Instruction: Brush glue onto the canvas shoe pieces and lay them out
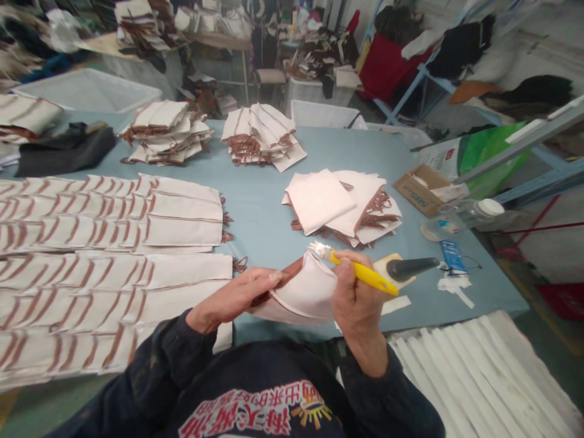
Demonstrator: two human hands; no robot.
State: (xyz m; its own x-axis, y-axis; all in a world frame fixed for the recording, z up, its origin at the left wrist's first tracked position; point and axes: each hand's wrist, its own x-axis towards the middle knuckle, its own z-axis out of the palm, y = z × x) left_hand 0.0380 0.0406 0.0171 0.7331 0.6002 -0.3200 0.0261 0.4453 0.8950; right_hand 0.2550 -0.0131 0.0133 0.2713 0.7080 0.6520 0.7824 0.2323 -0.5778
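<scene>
Between my hands is a white fabric piece with brown edging (pixel 303 292), bent into a curve above the near edge of the table. My left hand (pixel 239 292) grips its left side, thumb on top and fingers partly hidden beneath. In my right hand (pixel 356 298) is a yellow-handled brush (pixel 365 275), its whitish, coated bristles pointing left over the fabric's upper edge. The same right hand seems to touch the fabric's right side. Just beyond it, a dark-handled tool (pixel 410 267) rests by a pale block.
Overlapping rows of white, brown-edged pieces (pixel 182 228) cover the table's left. A loose stack (pixel 326 198) lies ahead, with more piles (pixel 260 131) behind. At right stand a cardboard box (pixel 422 188) and a clear jar with a white lid (pixel 469 216). White strips (pixel 479 377) lie at lower right.
</scene>
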